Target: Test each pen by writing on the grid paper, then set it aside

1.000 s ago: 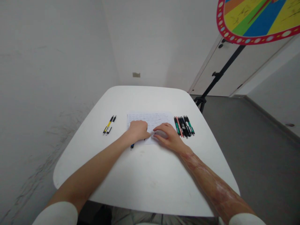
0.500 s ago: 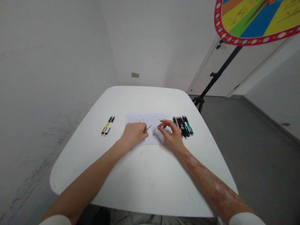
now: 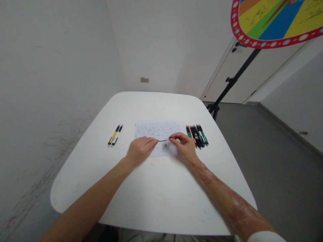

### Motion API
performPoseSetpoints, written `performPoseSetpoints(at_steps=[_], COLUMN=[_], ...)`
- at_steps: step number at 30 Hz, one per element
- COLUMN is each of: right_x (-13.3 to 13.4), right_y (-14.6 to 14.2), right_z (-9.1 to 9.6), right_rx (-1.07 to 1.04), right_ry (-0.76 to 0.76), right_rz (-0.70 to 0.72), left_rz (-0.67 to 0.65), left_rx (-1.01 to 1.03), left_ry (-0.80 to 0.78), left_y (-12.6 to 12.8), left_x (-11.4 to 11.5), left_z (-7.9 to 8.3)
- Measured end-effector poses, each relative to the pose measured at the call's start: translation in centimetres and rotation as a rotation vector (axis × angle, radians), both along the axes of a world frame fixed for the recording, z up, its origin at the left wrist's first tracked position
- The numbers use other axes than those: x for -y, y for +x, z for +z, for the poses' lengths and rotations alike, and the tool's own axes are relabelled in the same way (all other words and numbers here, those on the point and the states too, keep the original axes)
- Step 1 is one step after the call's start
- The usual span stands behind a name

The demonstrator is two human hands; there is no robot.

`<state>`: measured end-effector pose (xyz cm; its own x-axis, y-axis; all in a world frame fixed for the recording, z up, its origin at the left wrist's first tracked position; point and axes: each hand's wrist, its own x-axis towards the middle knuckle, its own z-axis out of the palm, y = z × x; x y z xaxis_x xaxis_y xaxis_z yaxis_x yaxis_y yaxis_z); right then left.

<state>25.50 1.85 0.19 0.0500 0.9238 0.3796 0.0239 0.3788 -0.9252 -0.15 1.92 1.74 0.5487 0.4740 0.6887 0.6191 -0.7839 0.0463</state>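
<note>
Evidently a thin refill is pinched at each end, by the fingertips of the left hand and the right hand, and so held level just above the paper. Both hands are closed on it and rested on the table, probably for steadiness. A small part lies beneath it. A pen row is kept just right of the sheet, a pen pair well to its left.

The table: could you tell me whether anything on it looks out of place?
A thin refill, out of its pen, spans left hand and right hand above the paper; a small loose part lies beneath.
</note>
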Motion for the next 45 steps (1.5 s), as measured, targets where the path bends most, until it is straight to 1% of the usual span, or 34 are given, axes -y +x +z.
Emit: performPoseSetpoints(at_steps=[4, 10, 18, 22, 25, 30, 35, 39, 41, 43, 45], right_x=[0.1, 0.2, 0.4, 0.7, 0.9, 1.0, 0.7, 0.5, 0.4, 0.2, 0.1], right_y=[0.0, 0.2, 0.1, -0.3, -0.5, -0.3, -0.2, -0.3, -0.2, 0.0, 0.2], right_z=[0.0, -0.2, -0.1, 0.4, 0.9, 1.0, 0.5, 0.5, 0.5, 0.6, 0.6], right_rx=[-0.002, 0.000, 0.094, 0.202, 0.235, 0.161, 0.116, 0.052, -0.005, -0.048, -0.078], right_ry=[-0.026, -0.016, -0.042, -0.028, -0.022, -0.001, 0.015, 0.002, -0.017, -0.032, -0.040], right_rz=[0.007, 0.025, 0.083, 0.119, 0.133, 0.136, 0.085, 0.058, 0.024, -0.016, -0.048], left_rz=[-0.005, 0.011, -0.016, -0.045, -0.059, -0.013, 0.010, -0.001, 0.062, 0.207, 0.357], left_rx=[0.014, 0.014, 0.015, 0.034, 0.053, 0.023, 0.011, 0.078, 0.154, 0.198, 0.139], left_ry=[0.028, 0.055, 0.055, 0.051, 0.044, 0.009, -0.015, -0.050, -0.104, -0.171, -0.236], left_y=[0.1, 0.2, 0.3, 0.5, 0.6, 0.3, 0.2, 0.2, -0.1, -0.7, -1.7], left_x=[0.2, 0.2, 0.3, 0.4, 0.4, 0.4, 0.4, 0.6, 0.5, 0.2, -0.3], left_z=[0.1, 0.4, 0.5, 0.4, 0.4, 0.2, -0.2, 0.5, 1.1, 1.5, 1.6])
